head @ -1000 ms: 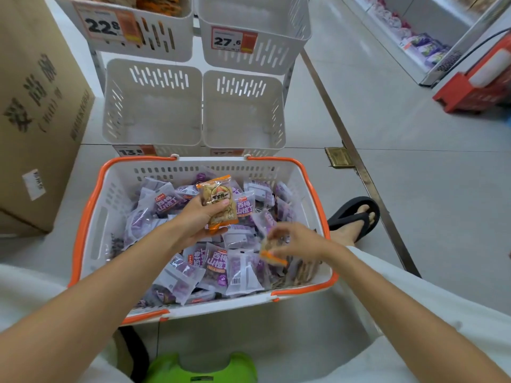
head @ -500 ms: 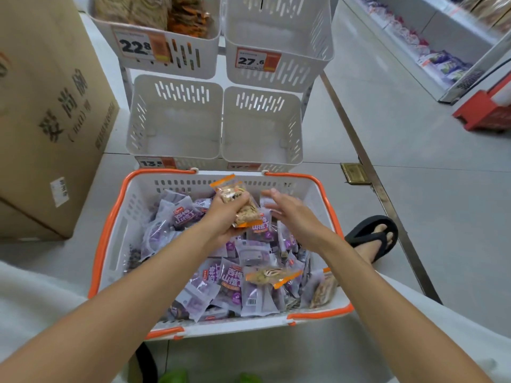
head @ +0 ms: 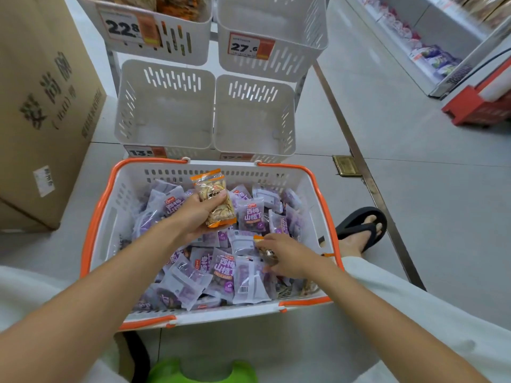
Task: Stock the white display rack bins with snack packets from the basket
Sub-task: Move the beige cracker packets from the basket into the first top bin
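L hand [head: 193, 217] grips a small stack of orange-edged pkts [head: 214, 200], thumb across the front, fingers curled behind. It holds them upright over the far half of the basket. R hand [head: 289, 255] sits lower, near the basket's right wall, fingertips pinching a single orange-edged pkt [head: 265, 248] on the heap. Can't tell if it's lifted clear.

Handling, my read: these are light, film-wrapped, crinkly & slick, w/ lumpy tan contents that shift inside. The crimped orange end seals look like the stiffest part, so that's the best pinch spot for one pkt. A flat squeeze across the middle suits a stack, tho slick film could let an inner one slide out. Contents prob. brittle, so go easy on pressure.

Around the hands, purple-and-white pkts [head: 253, 214] fill the shopping basket [head: 96, 217]. It's white slotted plastic w/ orange rim & handles, on a pale tiled floor.

Just beyond its far rim are the rack's lower left bin [head: 171, 78] & lower right bin [head: 253, 92]. Both are white moulded plastic w/ rounded corners & slotted walls, only their white floors showing. Above them, the 22.8 bin [head: 193, 48] holds orange/tan pkts, w/ the 27.6 bin [head: 290, 62] beside it.

A cardboard box [head: 41, 106] stands at left. A sandalled foot [head: 359, 230] is just right of the basket.
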{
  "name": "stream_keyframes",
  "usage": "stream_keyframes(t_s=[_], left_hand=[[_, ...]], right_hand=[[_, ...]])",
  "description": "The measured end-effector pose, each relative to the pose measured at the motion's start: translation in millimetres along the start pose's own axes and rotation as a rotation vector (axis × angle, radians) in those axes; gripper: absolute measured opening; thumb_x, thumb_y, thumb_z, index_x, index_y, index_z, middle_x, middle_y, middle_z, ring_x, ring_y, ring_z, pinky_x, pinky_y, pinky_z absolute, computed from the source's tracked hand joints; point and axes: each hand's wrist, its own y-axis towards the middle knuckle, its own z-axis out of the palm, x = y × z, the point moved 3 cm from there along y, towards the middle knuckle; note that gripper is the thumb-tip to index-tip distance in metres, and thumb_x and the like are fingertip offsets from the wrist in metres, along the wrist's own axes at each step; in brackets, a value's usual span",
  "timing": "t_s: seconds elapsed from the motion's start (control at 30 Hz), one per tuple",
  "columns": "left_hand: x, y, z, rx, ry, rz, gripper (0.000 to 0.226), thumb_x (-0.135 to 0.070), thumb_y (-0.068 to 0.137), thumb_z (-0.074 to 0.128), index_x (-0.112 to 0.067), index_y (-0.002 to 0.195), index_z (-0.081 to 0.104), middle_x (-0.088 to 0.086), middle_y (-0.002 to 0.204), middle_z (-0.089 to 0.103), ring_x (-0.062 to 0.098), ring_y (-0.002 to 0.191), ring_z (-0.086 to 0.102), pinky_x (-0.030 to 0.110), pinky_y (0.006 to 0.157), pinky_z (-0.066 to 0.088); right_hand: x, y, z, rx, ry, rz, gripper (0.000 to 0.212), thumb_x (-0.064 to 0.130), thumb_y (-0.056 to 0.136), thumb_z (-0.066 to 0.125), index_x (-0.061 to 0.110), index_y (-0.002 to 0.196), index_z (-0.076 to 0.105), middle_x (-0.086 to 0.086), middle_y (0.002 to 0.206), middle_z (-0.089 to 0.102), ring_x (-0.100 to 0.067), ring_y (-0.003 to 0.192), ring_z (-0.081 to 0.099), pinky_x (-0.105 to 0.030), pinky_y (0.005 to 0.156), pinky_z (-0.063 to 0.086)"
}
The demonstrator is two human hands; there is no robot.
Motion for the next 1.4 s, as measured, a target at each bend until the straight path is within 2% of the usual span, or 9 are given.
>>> stream_keyframes(t_s=[0.13, 0.33, 0.5, 0.73, 0.87, 1.0, 1.07, 1.3, 1.4], left_hand=[[-4, -4, -1, -0.004, 0.09, 0.087, 0.033, -0.024, 0.096, 0.062, -0.018, 0.127, 0.051, 0.011, 0.108, 0.068, 0.022, 0.09, 0.071, 0.041, 0.07, 0.062], [-10, -13, 22, 0.035, 0.336, 0.289, 0.031, -0.03, 0.097, 0.059, -0.031, 0.124, 0.045, 0.006, 0.12, 0.064, 0.024, 0.113, 0.065, 0.042, 0.095, 0.055], [-18, -18, 35, 0.152, 0.361, 0.374, 0.059, -0.019, 0.087, 0.074, -0.031, 0.137, 0.043, -0.002, 0.118, 0.068, 0.013, 0.102, 0.07, 0.033, 0.079, 0.061], [-19, -10, 34, 0.177, 0.201, 0.144, 0.057, -0.014, 0.084, 0.076, -0.026, 0.134, 0.051, 0.008, 0.119, 0.069, 0.026, 0.103, 0.07, 0.035, 0.071, 0.059], [-11, -10, 34, 0.162, 0.176, 0.104, 0.052, -0.01, 0.086, 0.072, -0.027, 0.131, 0.053, 0.009, 0.115, 0.07, 0.025, 0.094, 0.071, 0.032, 0.066, 0.06], [3, -9, 35, 0.157, 0.171, 0.044, 0.059, -0.007, 0.085, 0.074, -0.022, 0.136, 0.049, 0.012, 0.12, 0.068, 0.027, 0.098, 0.071, 0.035, 0.068, 0.061], [6, -8, 36, 0.151, 0.179, 0.037, 0.061, -0.004, 0.084, 0.074, -0.022, 0.137, 0.048, 0.011, 0.121, 0.068, 0.028, 0.1, 0.071, 0.044, 0.077, 0.061], [-4, -13, 38, 0.139, 0.173, 0.1, 0.066, -0.013, 0.083, 0.077, -0.027, 0.138, 0.044, 0.01, 0.118, 0.07, 0.027, 0.098, 0.072, 0.048, 0.085, 0.059], [-13, -20, 39, 0.137, 0.189, 0.173, 0.055, -0.016, 0.085, 0.076, -0.027, 0.131, 0.049, 0.007, 0.116, 0.071, 0.024, 0.101, 0.072, 0.044, 0.085, 0.059]], right_hand=[[3, -5, -45, -0.295, 0.505, 0.109, 0.016, 0.023, 0.094, 0.062, 0.018, 0.103, 0.074, 0.01, 0.076, 0.068, -0.001, 0.062, 0.057, -0.035, 0.068, 0.054], [54, 5, -114, -0.571, 0.519, 0.068, 0.025, 0.015, 0.093, 0.056, 0.007, 0.114, 0.068, 0.0, 0.103, 0.062, -0.011, 0.094, 0.056, -0.03, 0.084, 0.047], [76, 15, -134, -0.388, 1.189, 0.097, 0.029, 0.029, 0.102, 0.049, 0.006, 0.097, 0.064, -0.008, 0.099, 0.065, -0.025, 0.076, 0.07, -0.039, 0.082, 0.06], [26, -16, -136, -0.412, 0.583, 0.011, 0.054, 0.024, 0.089, 0.071, 0.024, 0.139, 0.052, 0.005, 0.118, 0.057, -0.011, 0.092, 0.06, -0.013, 0.067, 0.047], [-33, -49, -88, -0.087, 0.376, 0.132, 0.059, 0.021, 0.084, 0.074, 0.029, 0.138, 0.052, 0.008, 0.129, 0.057, -0.01, 0.118, 0.053, -0.028, 0.1, 0.043], [-60, -64, -40, -0.016, 0.145, 0.193, 0.026, 0.021, 0.083, 0.072, 0.013, 0.107, 0.069, -0.005, 0.103, 0.069, -0.02, 0.094, 0.064, -0.04, 0.087, 0.054], [-60, -60, -44, -0.19, 0.21, 0.182, 0.014, 0.024, 0.085, 0.072, 0.01, 0.088, 0.072, -0.008, 0.086, 0.07, -0.018, 0.077, 0.062, -0.043, 0.078, 0.055], [7, -21, -102, -0.567, 0.762, 0.052, 0.019, 0.022, 0.097, 0.062, 0.007, 0.086, 0.057, -0.011, 0.076, 0.066, -0.016, 0.057, 0.062, -0.027, 0.051, 0.052], [37, -1, -111, -0.61, 0.838, 0.014, 0.015, 0.018, 0.097, 0.059, 0.008, 0.106, 0.063, -0.005, 0.092, 0.066, -0.017, 0.079, 0.067, -0.023, 0.059, 0.056]])
